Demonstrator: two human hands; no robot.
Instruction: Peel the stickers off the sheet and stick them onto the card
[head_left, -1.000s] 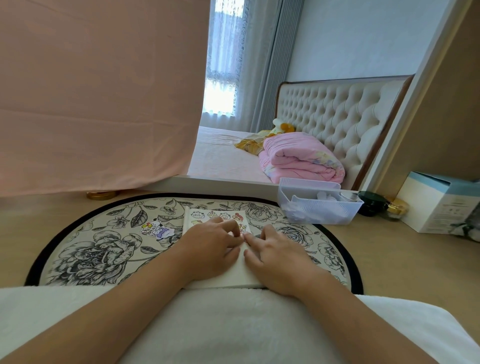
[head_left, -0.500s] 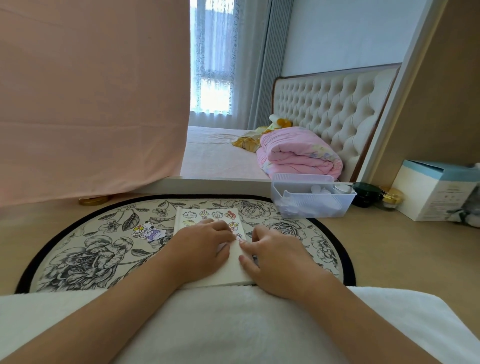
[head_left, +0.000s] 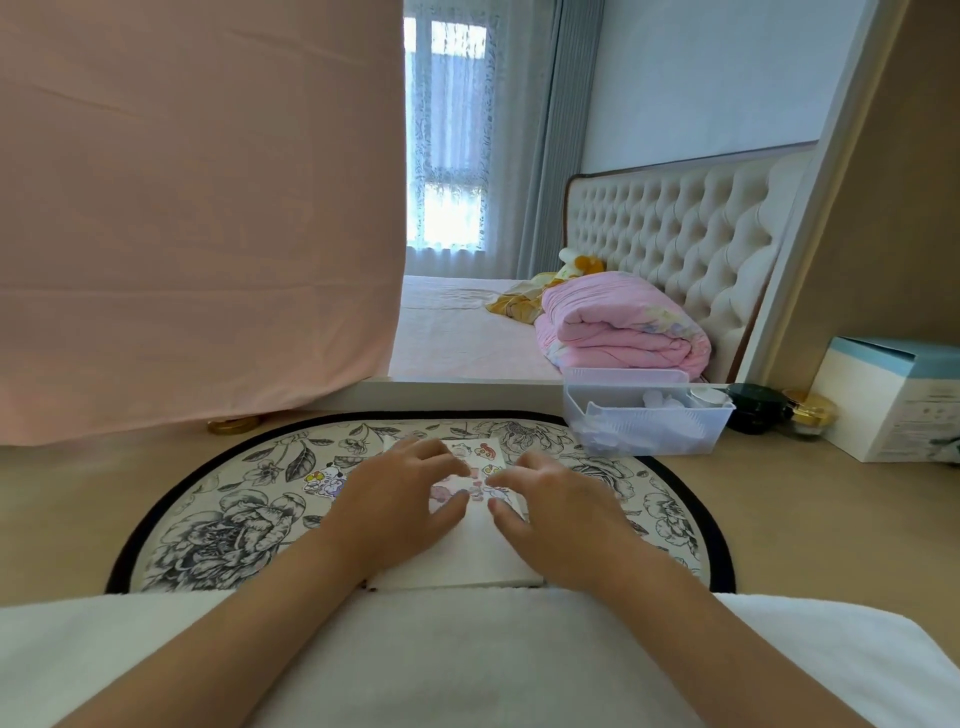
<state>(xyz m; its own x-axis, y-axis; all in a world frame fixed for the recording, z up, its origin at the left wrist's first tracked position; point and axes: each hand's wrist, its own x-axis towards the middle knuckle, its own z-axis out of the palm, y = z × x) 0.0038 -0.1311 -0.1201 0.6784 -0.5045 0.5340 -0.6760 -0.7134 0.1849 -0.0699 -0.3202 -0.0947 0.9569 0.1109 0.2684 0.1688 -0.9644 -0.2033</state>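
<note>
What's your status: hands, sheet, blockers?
Left hand and right hand spread, fingertips on sheet, no pinch visible. Sheet flat on mat. One sticker loose on mat, left; nothing in the way.

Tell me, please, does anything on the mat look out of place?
Yes. One cartoon sticker lies on the flowered mat, left of the white card and apart from it. It looks odd because stickers should go on the card, not on the mat.
</note>
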